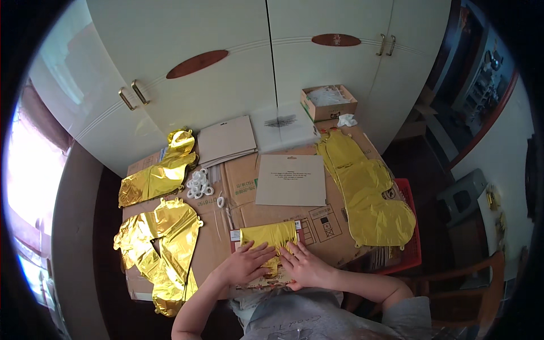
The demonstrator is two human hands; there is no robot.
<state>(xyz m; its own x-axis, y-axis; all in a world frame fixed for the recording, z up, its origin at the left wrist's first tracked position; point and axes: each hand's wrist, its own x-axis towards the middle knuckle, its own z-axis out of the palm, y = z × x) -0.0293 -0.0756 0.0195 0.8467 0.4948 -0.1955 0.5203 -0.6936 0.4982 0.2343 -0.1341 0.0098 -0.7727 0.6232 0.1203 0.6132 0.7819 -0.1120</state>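
Note:
My left hand [247, 264] lies flat with its fingers stretched out on a folded gold foil balloon [267, 232]. Beside it my right hand [306, 267] presses on the same foil, its fingers spread. Under the foil is a printed card [236, 247] with a red edge, partly covered by my hands and the foil. Just beyond lies a grey-beige backing card [291, 187] with a hang hole. Flat gold foil balloons [165, 229] spread out at the near left, and a stack of more gold foil balloons [368, 192] lies at the right.
Several white ribbon rolls [198, 184] are heaped left of centre. A stack of grey cards [228, 139] and a white packet [283, 127] lie at the back, near a small cardboard box [328, 107]. A red basket [418, 249] and wooden chair [493, 283] stand at right.

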